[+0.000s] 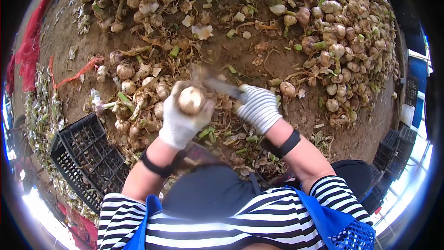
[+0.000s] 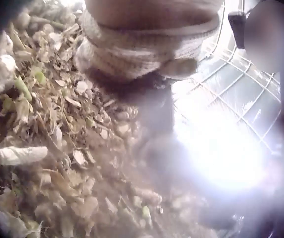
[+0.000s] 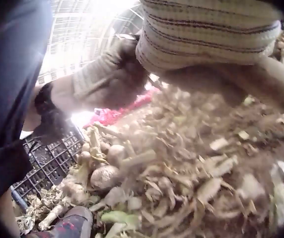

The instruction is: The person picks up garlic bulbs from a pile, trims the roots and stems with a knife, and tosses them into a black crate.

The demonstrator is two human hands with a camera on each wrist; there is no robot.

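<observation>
My gloved left hand (image 1: pixel 181 118) grips a pale garlic bulb (image 1: pixel 191 100), its rounded side facing up in the head view. In a striped glove, my right hand (image 1: pixel 260 106) grips a knife (image 1: pixel 225 86) whose motion-blurred blade points left, toward the far side of the bulb. Both hands are close together above loose husks and cut stems. The right wrist view shows the right glove (image 3: pixel 206 37) large at the top, with the left glove (image 3: pixel 107 74) beyond it. The left wrist view has only the glove's cuff and part of the left hand (image 2: pixel 137 54); the bulb is hidden there.
Untrimmed garlic bulbs (image 1: pixel 132 74) lie just left of the hands. A large garlic heap (image 1: pixel 351 41) fills the right side, more at the top. A black plastic crate (image 1: pixel 88 157) stands by the left forearm. Red netting (image 1: pixel 32 51) lies far left; stacked crates (image 1: pixel 393 148) stand far right.
</observation>
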